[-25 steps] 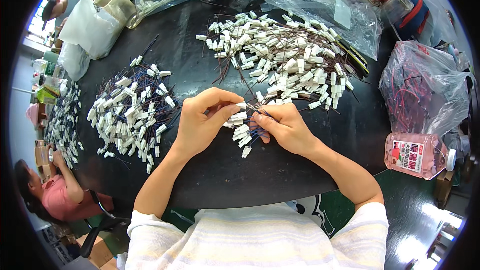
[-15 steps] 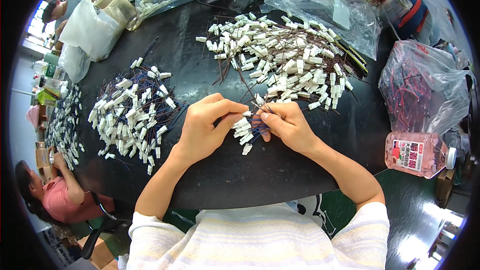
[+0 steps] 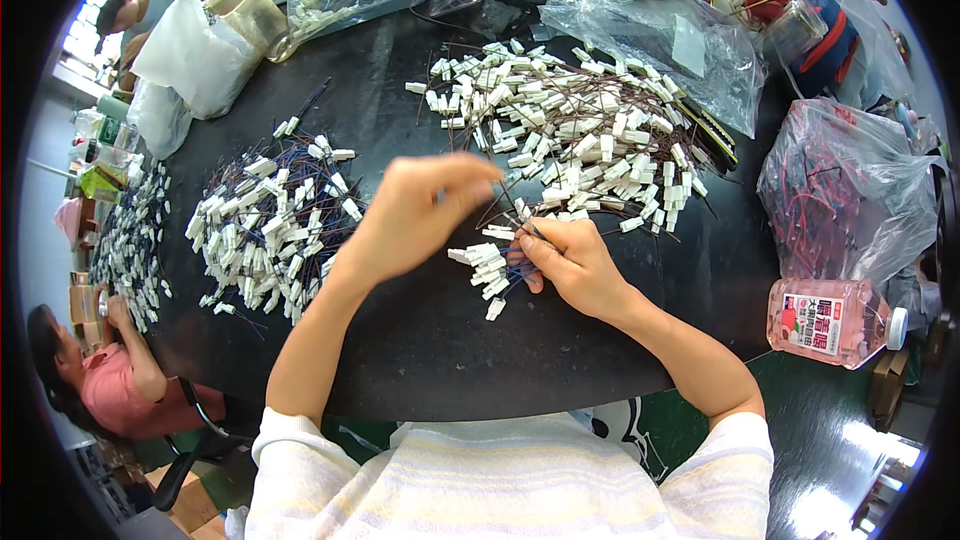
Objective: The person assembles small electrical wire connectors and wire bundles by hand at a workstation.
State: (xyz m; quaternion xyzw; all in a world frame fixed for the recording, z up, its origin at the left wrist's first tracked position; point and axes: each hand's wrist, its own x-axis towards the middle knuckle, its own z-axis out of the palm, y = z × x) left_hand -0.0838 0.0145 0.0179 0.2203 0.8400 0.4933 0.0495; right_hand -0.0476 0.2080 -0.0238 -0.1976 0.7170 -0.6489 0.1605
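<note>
My right hand [image 3: 577, 262] is closed around a small bundle of wires with white connectors [image 3: 487, 268]. Blue and brown wires run between its fingers, and the connectors fan out to the left. My left hand [image 3: 415, 212] hovers just left of that bundle, apart from it. Motion smears its fingers, so whether anything is in them cannot be made out. Beyond both hands lies a large heap of white-connector wires [image 3: 585, 135], mostly brown. Left of my left hand is another heap of connector wires [image 3: 262, 225], blue and brown.
A third connector heap [image 3: 130, 245] covers the far left of the black table [image 3: 500, 370], where a person in pink [image 3: 125, 385] works. Clear plastic bags [image 3: 660, 50] line the back. On the right are a bag of red wires [image 3: 825, 185] and a pink bottle [image 3: 830, 320].
My left hand has lifted away from the bundle's connectors, up and slightly left. My right hand keeps its hold on the bundle. The whole view has shifted slightly.
</note>
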